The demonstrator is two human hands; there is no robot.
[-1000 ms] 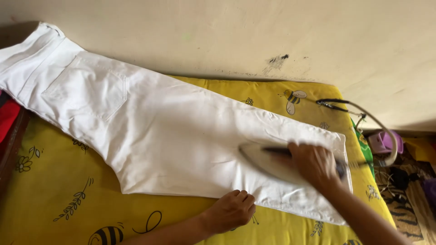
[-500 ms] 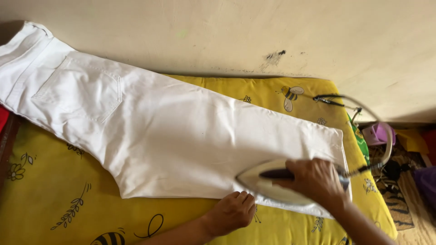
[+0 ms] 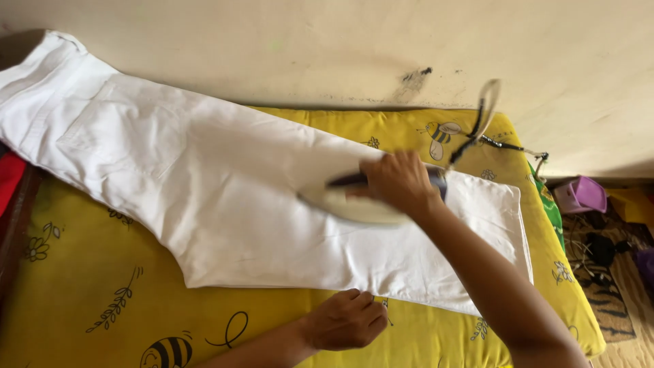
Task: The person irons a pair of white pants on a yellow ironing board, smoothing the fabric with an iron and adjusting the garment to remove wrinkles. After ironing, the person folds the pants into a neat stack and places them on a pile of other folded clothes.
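Both hands are busy: the right hand (image 3: 398,180) is wrapped around the handle of an iron (image 3: 354,203) (likely heavy, its sole no place to grasp) pressing mid-leg on the white trousers (image 3: 204,184). The left hand (image 3: 347,319), curled, pins their near hem to the yellow mattress (image 3: 88,300); the cloth looks soft and limp, and a purple tub (image 3: 580,195) at far right shows no contents.

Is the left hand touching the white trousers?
Touching. In the head view, the left hand rests with its curled fingers against the lower edge of the white trousers, no yellow mat showing between them.
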